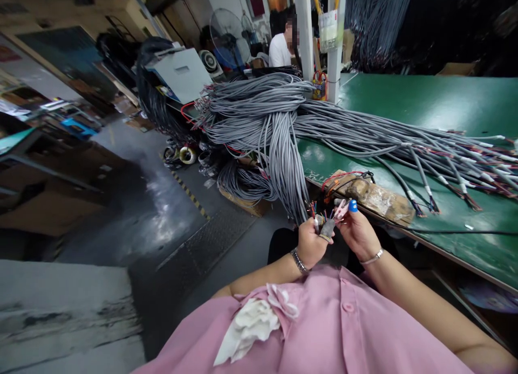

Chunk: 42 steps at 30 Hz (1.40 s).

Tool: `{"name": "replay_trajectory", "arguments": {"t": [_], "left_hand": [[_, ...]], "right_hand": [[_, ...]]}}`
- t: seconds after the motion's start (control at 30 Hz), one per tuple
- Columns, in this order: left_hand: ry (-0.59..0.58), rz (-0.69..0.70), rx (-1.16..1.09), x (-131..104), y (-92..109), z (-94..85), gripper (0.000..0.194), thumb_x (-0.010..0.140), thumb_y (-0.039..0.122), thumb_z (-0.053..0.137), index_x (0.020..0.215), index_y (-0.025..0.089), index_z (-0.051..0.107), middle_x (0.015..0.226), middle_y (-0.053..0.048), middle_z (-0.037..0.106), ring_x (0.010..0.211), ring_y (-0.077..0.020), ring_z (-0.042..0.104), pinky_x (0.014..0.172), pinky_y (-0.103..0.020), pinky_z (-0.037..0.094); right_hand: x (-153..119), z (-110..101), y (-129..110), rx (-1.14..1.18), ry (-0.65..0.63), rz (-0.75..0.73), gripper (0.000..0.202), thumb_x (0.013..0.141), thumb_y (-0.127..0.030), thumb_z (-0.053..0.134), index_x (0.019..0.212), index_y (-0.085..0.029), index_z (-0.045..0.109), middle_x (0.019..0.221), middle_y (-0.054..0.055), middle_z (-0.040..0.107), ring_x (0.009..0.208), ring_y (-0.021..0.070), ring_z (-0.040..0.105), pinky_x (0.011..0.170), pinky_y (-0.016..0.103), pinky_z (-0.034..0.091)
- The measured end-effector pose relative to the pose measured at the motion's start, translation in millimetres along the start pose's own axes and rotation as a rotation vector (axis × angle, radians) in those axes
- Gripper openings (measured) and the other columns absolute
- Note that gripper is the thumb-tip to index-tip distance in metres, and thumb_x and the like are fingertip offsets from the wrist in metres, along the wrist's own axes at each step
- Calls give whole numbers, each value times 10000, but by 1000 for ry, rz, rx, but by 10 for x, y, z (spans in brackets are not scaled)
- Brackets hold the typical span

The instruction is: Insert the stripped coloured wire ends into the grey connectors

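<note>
My left hand is closed around the end of a grey cable, whose thin coloured wires fan out above the fingers. A grey wrapped piece shows at its fingertips; whether it is cable or a finger covering I cannot tell. Close on the right, my right hand pinches a small pink clip-like piece beside the wire ends. A blue cover sits on one of its fingertips. Behind both hands, a thick bundle of grey cables hangs over the table edge.
More grey cables stretch across the green table, their stripped ends to the right. A tape-wrapped block with wires lies near the front edge. White posts rise behind. A person in white sits farther back.
</note>
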<state>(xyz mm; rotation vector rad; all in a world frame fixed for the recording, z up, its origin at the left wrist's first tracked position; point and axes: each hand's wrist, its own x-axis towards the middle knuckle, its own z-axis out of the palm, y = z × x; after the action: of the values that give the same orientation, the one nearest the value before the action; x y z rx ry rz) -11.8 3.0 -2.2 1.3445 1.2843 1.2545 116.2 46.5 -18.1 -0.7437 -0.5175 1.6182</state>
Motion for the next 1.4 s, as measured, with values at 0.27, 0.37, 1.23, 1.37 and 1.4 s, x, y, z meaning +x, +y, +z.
{"name": "replay_trajectory", "arguments": {"t": [0.27, 0.37, 1.23, 1.37, 1.4], "left_hand": [[-25, -18, 18, -45, -48, -20, 301, 817, 433, 591, 721, 148, 566, 616, -29, 631, 453, -99, 574, 431, -190, 428], [-49, -29, -21, -81, -32, -73, 298, 823, 424, 587, 724, 144, 564, 613, -27, 622, 446, -98, 566, 427, -195, 431], [-178, -262, -129, -91, -165, -159, 374, 816, 493, 567, 691, 141, 546, 569, -25, 626, 408, -88, 555, 364, -172, 311], [-264, -282, -162, -84, -139, -130, 398, 809, 517, 565, 694, 135, 562, 567, -42, 636, 442, -111, 587, 374, -182, 323], [-315, -299, -171, -83, -125, -133, 404, 800, 523, 574, 701, 131, 574, 578, -51, 644, 454, -116, 596, 383, -184, 336]], "right_hand": [[-45, -45, 35, 60, -36, 68, 351, 781, -563, 623, 851, -225, 685, 825, 18, 653, 681, 130, 548, 609, 257, 453], [-100, -124, -11, 54, -134, 189, 427, 811, -621, 535, 861, -223, 680, 848, 29, 645, 692, 130, 554, 639, 262, 465], [-428, -259, -75, -547, -245, 165, 316, 758, -452, 694, 914, -185, 632, 812, 26, 603, 661, 125, 524, 622, 276, 443], [-447, -207, 13, -532, -118, 35, 209, 753, -373, 713, 762, -183, 626, 693, 0, 582, 605, 117, 484, 576, 261, 391], [-435, -198, 6, -528, -132, 39, 205, 757, -369, 709, 754, -182, 625, 686, 1, 584, 599, 118, 485, 571, 263, 386]]}}
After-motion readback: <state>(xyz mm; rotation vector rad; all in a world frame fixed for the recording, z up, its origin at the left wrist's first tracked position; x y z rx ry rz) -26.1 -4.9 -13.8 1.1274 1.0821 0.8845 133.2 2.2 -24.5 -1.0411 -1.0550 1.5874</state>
